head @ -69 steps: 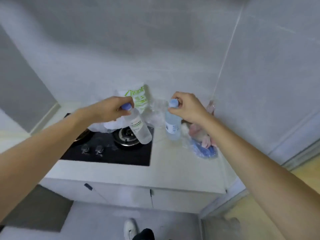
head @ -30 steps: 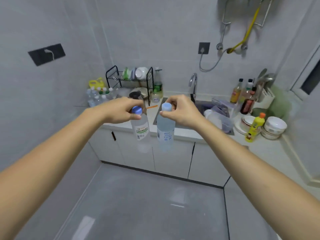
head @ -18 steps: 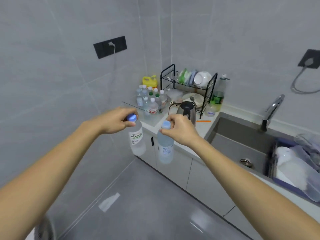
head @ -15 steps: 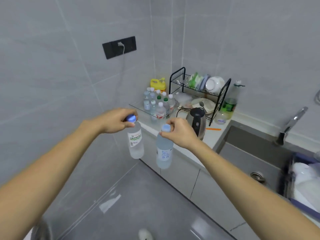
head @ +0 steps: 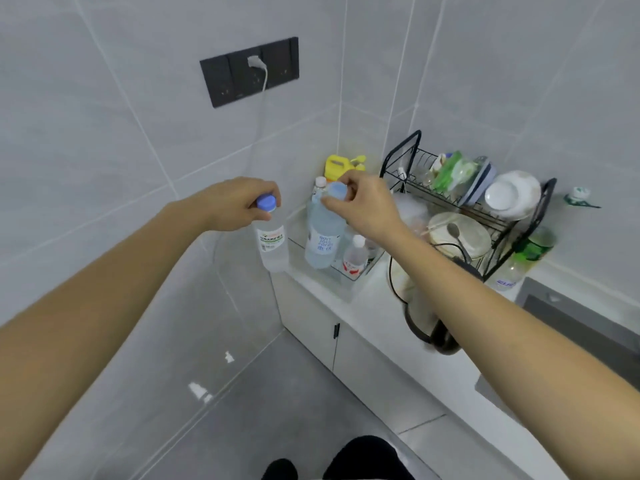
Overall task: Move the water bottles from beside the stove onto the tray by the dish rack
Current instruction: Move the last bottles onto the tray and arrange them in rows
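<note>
My left hand [head: 235, 204] grips the blue cap of a clear water bottle [head: 273, 245] with a green-and-white label; it hangs in the air just left of the counter's end. My right hand [head: 367, 206] pinches the pale blue cap of a second, bluish water bottle [head: 322, 240], which hangs over the clear tray [head: 341, 277] at the counter's left end. Several small bottles stand in that tray, among them a white-capped bottle with a red label [head: 355, 256]. The black wire dish rack [head: 481, 206] stands just right of the tray.
A yellow jug [head: 337, 166] sits in the corner behind the tray. A kettle [head: 429, 317] with a black cord stands under my right forearm. A green-tinted bottle [head: 526, 254] stands right of the rack, next to the sink [head: 585, 327]. A wall socket [head: 249, 71] holds a white plug.
Both hands carried their bottles from the stove side across the kitchen. The tray and rack have come much closer, and the right-hand bottle now hangs over the tray.
</note>
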### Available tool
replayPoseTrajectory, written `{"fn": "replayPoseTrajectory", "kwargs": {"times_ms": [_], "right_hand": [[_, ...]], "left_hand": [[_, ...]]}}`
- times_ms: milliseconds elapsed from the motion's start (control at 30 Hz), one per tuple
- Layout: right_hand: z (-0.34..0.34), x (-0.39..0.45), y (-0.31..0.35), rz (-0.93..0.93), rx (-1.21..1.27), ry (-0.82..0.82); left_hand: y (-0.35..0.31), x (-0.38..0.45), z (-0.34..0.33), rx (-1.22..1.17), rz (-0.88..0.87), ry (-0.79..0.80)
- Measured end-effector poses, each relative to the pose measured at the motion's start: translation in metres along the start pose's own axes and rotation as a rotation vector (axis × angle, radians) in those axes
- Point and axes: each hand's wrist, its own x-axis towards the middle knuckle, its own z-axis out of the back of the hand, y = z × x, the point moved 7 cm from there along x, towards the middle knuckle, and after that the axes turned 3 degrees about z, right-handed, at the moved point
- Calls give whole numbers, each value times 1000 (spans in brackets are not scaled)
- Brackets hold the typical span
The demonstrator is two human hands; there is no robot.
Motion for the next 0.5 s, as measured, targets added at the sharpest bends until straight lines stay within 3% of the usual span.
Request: {"fn": "replayPoseTrajectory", "kwargs": {"times_ms": [200, 500], "right_hand": [[-33, 84, -43, 25, -40, 65], [-70, 120, -99, -28, -86, 88]], "left_hand": [[32, 91, 4, -6, -30, -37], [69, 172, -33, -67, -59, 9]]}}
